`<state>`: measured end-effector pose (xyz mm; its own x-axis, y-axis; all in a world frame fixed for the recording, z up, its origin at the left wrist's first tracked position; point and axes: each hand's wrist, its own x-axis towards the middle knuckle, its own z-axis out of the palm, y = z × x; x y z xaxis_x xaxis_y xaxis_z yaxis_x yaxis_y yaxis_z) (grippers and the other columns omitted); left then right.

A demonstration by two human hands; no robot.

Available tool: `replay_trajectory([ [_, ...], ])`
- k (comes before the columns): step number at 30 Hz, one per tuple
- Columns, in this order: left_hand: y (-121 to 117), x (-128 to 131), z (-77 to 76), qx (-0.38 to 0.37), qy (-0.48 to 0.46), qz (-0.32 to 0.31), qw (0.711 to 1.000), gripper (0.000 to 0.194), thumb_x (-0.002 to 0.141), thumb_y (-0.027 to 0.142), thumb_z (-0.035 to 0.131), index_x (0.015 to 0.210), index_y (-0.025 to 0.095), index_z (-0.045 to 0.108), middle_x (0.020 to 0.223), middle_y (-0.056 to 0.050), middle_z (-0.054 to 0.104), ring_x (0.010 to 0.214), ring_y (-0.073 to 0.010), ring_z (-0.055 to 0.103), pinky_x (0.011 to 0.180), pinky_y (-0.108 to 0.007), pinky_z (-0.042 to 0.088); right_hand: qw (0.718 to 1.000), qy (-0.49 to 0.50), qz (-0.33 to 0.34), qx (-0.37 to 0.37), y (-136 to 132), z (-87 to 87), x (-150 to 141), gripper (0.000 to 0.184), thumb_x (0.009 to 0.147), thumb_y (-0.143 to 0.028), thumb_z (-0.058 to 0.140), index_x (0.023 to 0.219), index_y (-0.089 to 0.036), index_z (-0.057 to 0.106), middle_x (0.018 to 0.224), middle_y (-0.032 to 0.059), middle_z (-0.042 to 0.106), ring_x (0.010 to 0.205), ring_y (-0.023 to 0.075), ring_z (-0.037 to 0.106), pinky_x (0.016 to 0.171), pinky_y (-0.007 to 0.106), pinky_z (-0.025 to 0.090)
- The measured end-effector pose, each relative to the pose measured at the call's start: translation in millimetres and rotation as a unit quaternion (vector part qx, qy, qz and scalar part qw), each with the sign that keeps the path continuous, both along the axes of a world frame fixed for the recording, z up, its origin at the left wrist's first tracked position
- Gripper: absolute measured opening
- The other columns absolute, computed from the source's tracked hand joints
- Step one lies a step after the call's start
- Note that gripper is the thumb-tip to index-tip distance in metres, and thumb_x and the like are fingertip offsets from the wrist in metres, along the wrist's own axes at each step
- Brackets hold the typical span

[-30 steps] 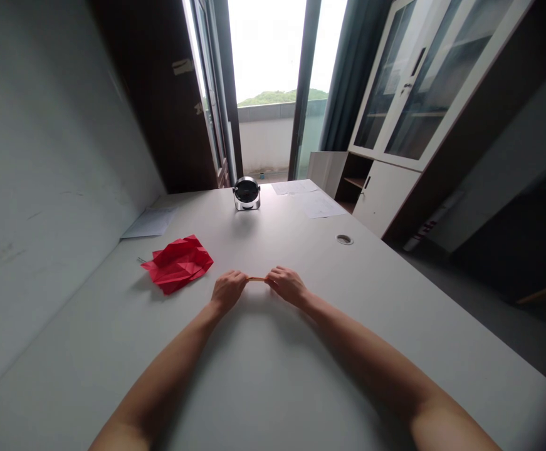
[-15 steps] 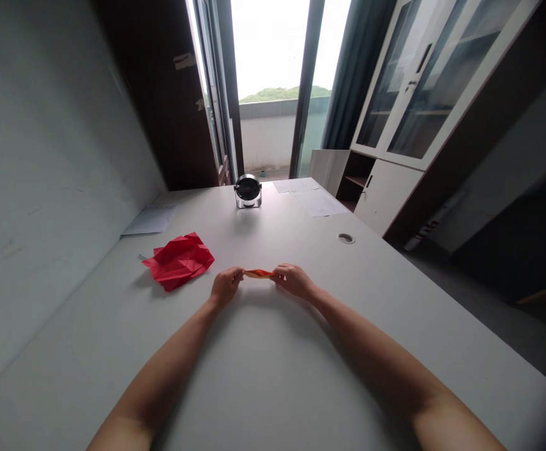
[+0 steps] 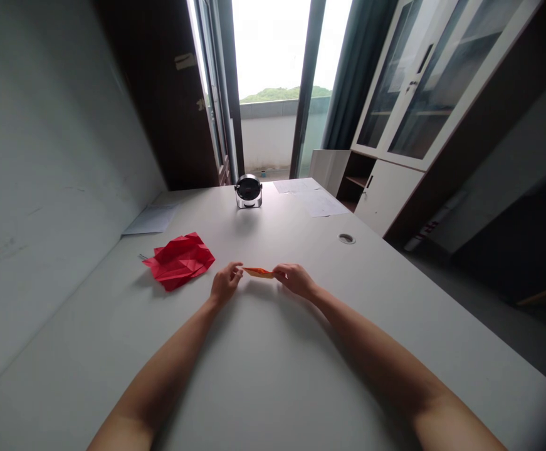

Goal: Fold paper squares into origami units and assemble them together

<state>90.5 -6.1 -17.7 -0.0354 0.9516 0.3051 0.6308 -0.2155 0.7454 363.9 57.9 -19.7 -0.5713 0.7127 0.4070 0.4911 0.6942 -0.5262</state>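
Our left hand [image 3: 225, 283] has loosened, fingers parted beside one tip of the narrow orange folded-paper strip [image 3: 259, 273]; our right hand [image 3: 295, 279] pinches its other end over the flat white table [image 3: 273, 369]. We judge it light, easily creased: hold by ends. Left contact unclear.

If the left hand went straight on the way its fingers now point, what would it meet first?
The left hand would probably first meet the left tip of the thin, folded orange paper piece just ahead; depth is unclear, so they may already touch.
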Motion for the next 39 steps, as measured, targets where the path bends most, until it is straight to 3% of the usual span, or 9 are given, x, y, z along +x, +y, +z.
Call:
replay_trajectory([
  [4,2,-1,-1.0,-0.01,-0.006,0.008,1.0,0.032,0.095,0.035,0.051,0.122,0.024,0.062,0.089,-0.002,0.073,0.072,-0.0142,0.067,0.068,-0.024,0.05,0.995,0.042,-0.061,-0.068,24,3.8,24,0.019,0.091,-0.031,0.058,0.083,-0.022,0.073,0.071,-0.0002,0.07,0.061,0.0149,0.059,0.062,0.025,0.042],
  [8,2,-1,-1.8,-0.014,0.021,-0.004,1.0,0.027,0.094,0.032,0.051,0.113,0.023,0.068,0.088,-0.002,0.073,0.072,-0.0144,0.066,0.069,-0.024,0.049,0.959,0.155,-0.163,-0.171,56,1.1,69,0.028,0.088,-0.042,0.058,0.089,-0.019,0.074,0.074,0.0032,0.073,0.065,0.017,0.064,0.062,0.025,0.047],
  [12,0,0,-0.7,-0.012,0.042,-0.009,0.999,0.024,0.093,0.03,0.051,0.105,0.023,0.071,0.093,-0.002,0.074,0.074,-0.0149,0.065,0.07,-0.025,0.048,0.905,0.184,-0.343,-0.171,80,-12.4,114,0.03,0.083,-0.044,0.06,0.09,-0.018,0.074,0.078,0.0061,0.075,0.069,0.0189,0.066,0.063,0.026,0.047],
  [16,0,1,1.4,-0.016,0.05,-0.015,0.999,0.024,0.093,0.028,0.051,0.102,0.022,0.072,0.096,-0.002,0.075,0.074,-0.0146,0.064,0.07,-0.025,0.048,0.875,0.139,-0.436,-0.156,88,-21.9,135,0.028,0.081,-0.043,0.062,0.086,-0.019,0.075,0.083,0.0065,0.076,0.072,0.0207,0.065,0.061,0.027,0.044],
  [21,-1,1,3.2,-0.012,0.055,-0.019,0.998,0.023,0.092,0.026,0.052,0.099,0.022,0.073,0.093,-0.002,0.074,0.073,-0.0144,0.063,0.069,-0.025,0.047,0.875,0.076,-0.456,-0.145,86,-22.0,131,0.026,0.079,-0.043,0.065,0.088,-0.021,0.075,0.085,0.0073,0.075,0.075,0.0225,0.064,0.065,0.029,0.043],
  [29,-2,2,5.8,-0.026,0.065,-0.015,0.997,0.024,0.092,0.026,0.051,0.099,0.022,0.074,0.094,-0.002,0.074,0.073,-0.0145,0.064,0.07,-0.025,0.047,0.874,0.062,-0.474,-0.088,87,-30.7,131,0.026,0.08,-0.038,0.066,0.102,-0.024,0.07,0.081,0.0042,0.071,0.075,0.0217,0.062,0.071,0.03,0.044],
  [34,-2,2,6.1,-0.027,0.068,-0.017,0.997,0.024,0.092,0.026,0.051,0.099,0.022,0.073,0.094,-0.002,0.075,0.073,-0.0145,0.063,0.071,-0.025,0.047,0.874,0.051,-0.475,-0.086,88,-33.8,130,0.02,0.079,-0.038,0.067,0.094,-0.025,0.07,0.075,0.0027,0.07,0.073,0.0209,0.061,0.071,0.029,0.043],
  [39,-2,3,6.6,-0.03,0.075,-0.015,0.997,0.024,0.092,0.027,0.051,0.098,0.023,0.074,0.094,-0.002,0.075,0.075,-0.0154,0.064,0.071,-0.026,0.047,0.867,0.088,-0.48,-0.099,96,-31.7,135,0.022,0.078,-0.041,0.066,0.088,-0.023,0.07,0.084,0.0051,0.072,0.072,0.0203,0.061,0.069,0.029,0.044],
])
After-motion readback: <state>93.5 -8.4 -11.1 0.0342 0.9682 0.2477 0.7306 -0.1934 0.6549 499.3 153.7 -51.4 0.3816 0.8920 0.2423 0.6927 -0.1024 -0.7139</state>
